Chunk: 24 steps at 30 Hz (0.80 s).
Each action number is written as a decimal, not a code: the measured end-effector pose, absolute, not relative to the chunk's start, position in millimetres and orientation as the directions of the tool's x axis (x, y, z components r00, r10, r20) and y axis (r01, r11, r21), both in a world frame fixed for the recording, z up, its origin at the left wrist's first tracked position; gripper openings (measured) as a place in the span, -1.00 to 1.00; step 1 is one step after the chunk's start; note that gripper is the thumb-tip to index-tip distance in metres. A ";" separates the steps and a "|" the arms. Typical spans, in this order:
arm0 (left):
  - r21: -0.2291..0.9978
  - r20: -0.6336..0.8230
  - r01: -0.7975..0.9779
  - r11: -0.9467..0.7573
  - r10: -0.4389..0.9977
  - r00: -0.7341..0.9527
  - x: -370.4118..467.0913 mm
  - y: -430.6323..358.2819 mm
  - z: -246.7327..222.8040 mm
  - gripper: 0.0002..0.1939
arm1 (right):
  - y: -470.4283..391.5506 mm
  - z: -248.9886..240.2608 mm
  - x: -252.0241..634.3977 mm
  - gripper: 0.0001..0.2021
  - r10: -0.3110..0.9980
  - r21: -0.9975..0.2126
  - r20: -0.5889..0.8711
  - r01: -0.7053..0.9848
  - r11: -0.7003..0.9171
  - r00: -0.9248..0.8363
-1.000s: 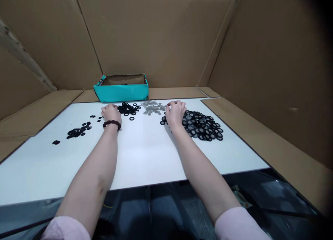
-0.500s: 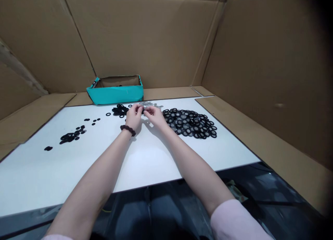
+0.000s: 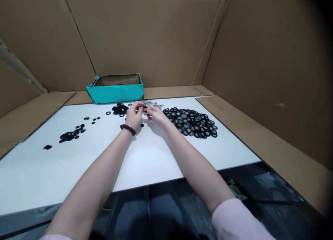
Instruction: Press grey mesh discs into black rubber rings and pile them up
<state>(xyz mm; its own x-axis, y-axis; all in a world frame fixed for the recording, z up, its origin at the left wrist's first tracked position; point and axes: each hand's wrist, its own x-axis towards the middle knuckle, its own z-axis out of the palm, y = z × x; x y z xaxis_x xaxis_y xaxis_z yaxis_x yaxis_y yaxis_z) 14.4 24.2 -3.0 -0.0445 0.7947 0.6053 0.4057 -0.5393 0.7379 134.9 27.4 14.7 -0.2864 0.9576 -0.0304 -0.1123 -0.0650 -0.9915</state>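
Note:
Above the white board [image 3: 145, 163], my left hand [image 3: 134, 115] and my right hand [image 3: 157, 117] meet with fingertips pinched. A small black ring [image 3: 145, 109] is held between them, mostly hidden by the fingers. Just below them a small black disc [image 3: 142, 125] lies on the board. To the right of my right hand spreads a heap of black rings with grey centres [image 3: 191, 122]. Beside my left hand sits a smaller pile of black rings [image 3: 120, 108]. Behind the fingers are scattered translucent grey discs [image 3: 153, 104].
A turquoise box [image 3: 116, 94] stands at the back left of the board. More black rings and discs [image 3: 69, 136] lie at the left, with a little cluster of black discs [image 3: 48, 147] farther out. Cardboard walls [image 3: 156, 38] enclose the back and sides.
A small black disc now shows on the board below my hands. The fingers have shifted slightly around the ring, and my right hand has turned a little.

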 end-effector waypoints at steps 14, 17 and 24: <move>0.338 0.330 0.852 -0.399 0.898 0.290 -14.3 22.9 1.8 -0.71 | 50.2 -12.6 153.3 -0.88 0.896 -0.863 0.412 0.387 0.325 0.166; 0.246 0.304 0.837 -0.489 0.859 0.412 -1.6 22.0 -4.5 -0.65 | 48.9 -13.0 154.2 -0.86 0.875 -0.812 0.453 0.484 0.327 0.169; 0.172 0.217 0.818 -0.548 0.831 0.512 7.4 14.9 -0.5 -0.77 | 40.9 -12.2 153.3 -0.80 0.896 -0.662 0.443 0.683 0.307 0.026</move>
